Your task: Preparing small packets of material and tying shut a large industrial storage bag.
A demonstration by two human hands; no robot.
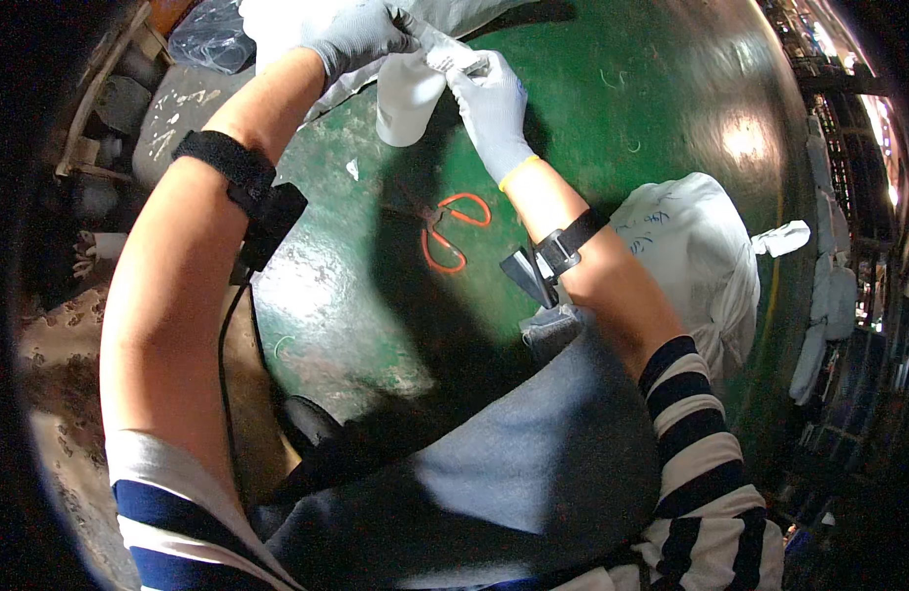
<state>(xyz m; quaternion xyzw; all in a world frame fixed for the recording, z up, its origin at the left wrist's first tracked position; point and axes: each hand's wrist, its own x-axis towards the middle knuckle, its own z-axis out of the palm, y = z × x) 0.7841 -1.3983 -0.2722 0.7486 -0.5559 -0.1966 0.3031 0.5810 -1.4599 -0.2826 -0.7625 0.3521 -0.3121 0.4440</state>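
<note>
At the far left a clear plastic bag (210,34) lies off the edge of the green table (671,118). The gloved left hand (361,34) is closed on the upper edge of a white cloth piece (407,98), which hangs just above the table's far side. The gloved right hand (491,103) pinches the same piece from the other side. Nearer the person, orange-handled scissors (447,231) lie flat on the table. To the right sits a heap of white cloth (696,256).

We work on a glossy green painted surface (612,128), scuffed in places; our knit cloth gloves (494,103) look matt, the white cloth piece (407,94) smooth, the scissors' (450,231) orange plastic handles shiny.
</note>
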